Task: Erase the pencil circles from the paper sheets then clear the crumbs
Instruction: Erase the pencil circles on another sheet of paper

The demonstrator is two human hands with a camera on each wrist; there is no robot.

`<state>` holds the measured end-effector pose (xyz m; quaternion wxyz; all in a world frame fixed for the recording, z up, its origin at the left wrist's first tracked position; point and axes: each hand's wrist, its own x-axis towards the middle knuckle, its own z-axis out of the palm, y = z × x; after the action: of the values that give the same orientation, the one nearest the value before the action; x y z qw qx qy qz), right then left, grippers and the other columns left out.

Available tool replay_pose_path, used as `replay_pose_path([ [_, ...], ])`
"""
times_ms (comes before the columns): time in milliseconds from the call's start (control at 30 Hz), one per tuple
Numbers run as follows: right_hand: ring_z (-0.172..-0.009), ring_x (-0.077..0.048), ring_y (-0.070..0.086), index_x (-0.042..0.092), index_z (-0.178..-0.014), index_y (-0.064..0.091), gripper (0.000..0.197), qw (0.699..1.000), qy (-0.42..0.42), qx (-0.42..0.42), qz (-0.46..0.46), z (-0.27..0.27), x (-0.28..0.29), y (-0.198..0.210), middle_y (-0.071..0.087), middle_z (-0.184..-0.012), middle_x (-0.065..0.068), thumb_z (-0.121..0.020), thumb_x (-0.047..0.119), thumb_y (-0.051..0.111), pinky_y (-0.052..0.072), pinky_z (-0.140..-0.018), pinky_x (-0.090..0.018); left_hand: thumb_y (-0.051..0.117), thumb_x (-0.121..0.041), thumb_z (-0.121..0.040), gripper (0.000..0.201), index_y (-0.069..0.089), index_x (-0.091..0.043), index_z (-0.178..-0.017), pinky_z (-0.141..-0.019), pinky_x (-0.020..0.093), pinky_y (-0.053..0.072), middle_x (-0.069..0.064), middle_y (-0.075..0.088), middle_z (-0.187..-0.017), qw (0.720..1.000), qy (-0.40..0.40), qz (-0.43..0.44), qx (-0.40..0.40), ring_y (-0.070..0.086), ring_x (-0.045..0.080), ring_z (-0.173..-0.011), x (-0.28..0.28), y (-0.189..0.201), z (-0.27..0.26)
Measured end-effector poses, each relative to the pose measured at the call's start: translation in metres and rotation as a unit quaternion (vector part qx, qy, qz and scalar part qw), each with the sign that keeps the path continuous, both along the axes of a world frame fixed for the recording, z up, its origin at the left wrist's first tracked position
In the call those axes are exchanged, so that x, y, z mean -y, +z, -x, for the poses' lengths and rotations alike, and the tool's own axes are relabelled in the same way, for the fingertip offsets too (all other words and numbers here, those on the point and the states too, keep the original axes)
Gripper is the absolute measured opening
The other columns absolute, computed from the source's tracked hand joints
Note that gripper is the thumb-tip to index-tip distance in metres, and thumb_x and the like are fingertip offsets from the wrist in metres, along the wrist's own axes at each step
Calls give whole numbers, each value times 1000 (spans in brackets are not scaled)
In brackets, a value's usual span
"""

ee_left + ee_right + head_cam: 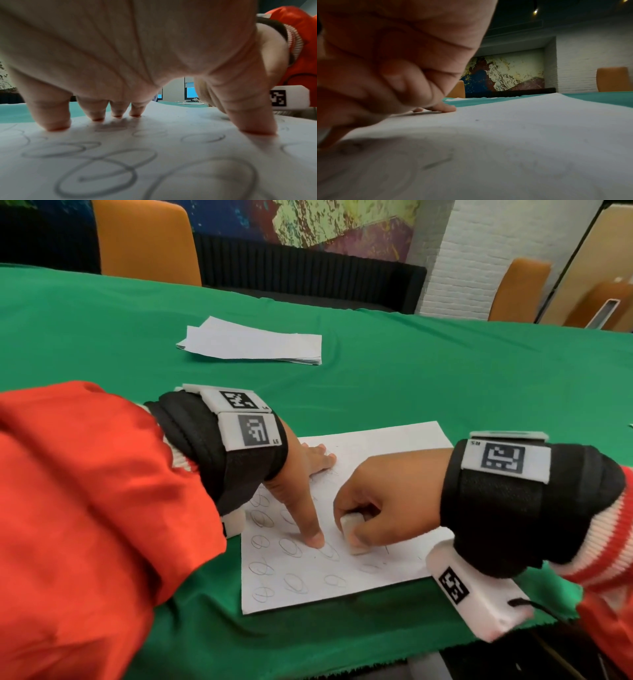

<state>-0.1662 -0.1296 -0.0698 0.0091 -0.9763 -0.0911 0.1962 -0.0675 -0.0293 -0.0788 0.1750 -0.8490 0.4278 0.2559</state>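
A white paper sheet lies on the green tablecloth near the table's front edge. Several pencil circles cover its left half, while the right half shows only faint smudges. My left hand presses the sheet down with spread straight fingers, the thumb tip beside a circle. In the left wrist view the fingertips stand on the paper among the circles. My right hand grips a white eraser, its lower end on the paper. In the right wrist view the curled right hand hides the eraser.
A stack of white sheets lies further back on the green tablecloth. Orange chairs stand behind the table. A frayed front edge of the cloth runs close below the sheet.
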Motion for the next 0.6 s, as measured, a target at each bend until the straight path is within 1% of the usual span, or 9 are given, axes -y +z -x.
replay_pose_path([
  [133, -52, -2, 43, 25, -80, 61, 8, 999, -46, 18, -4, -3, 9, 2, 51, -61, 9, -86, 24, 55, 32, -50, -12, 69, -63, -69, 121, -15, -29, -149, -119, 37, 2, -11, -17, -157, 1000, 3, -4, -2, -5, 11, -146, 0, 0, -1],
  [300, -52, -4, 43, 23, -80, 62, 7, 999, -27, -14, -27, 3, 6, -1, 50, -59, 9, -85, 25, 57, 34, -52, -14, 68, -62, -70, 120, -15, -28, -149, -117, 36, 1, -10, -17, -157, 1000, 3, 2, -1, -5, 12, -146, 0, 1, 0],
  [433, -53, -2, 43, 22, -82, 64, 9, 997, -77, 15, -24, -1, 17, 2, 54, -63, 9, -85, 23, 56, 34, -51, -14, 69, -61, -71, 120, -15, -29, -149, -118, 36, 3, -11, -16, -157, 1000, 8, 0, -4, -3, 12, -146, 0, 1, 1],
  [500, -51, -3, 42, 21, -79, 63, 9, 998, -58, 12, -26, 2, 15, 0, 51, -60, 8, -84, 24, 56, 34, -50, -14, 69, -61, -71, 120, -15, -28, -149, -117, 36, 3, -10, -16, -157, 1000, 5, 0, -1, -3, 12, -146, 0, 1, 1],
  [567, -49, -2, 44, 25, -70, 58, 13, 999, -31, -7, -26, 6, 9, -2, 50, -56, 9, -84, 26, 57, 33, -47, -10, 69, -61, -71, 120, -15, -28, -150, -117, 35, 2, -10, -16, -157, 1000, 4, 2, 0, -4, 11, -146, 0, 1, 1],
  [600, -49, -1, 44, 26, -69, 57, 15, 999, -29, -13, -26, 6, 8, -1, 51, -56, 10, -84, 26, 57, 33, -47, -10, 69, -61, -71, 120, -15, -28, -150, -117, 35, 2, -10, -17, -157, 1000, 5, 3, -1, -4, 11, -146, 0, 1, 1],
])
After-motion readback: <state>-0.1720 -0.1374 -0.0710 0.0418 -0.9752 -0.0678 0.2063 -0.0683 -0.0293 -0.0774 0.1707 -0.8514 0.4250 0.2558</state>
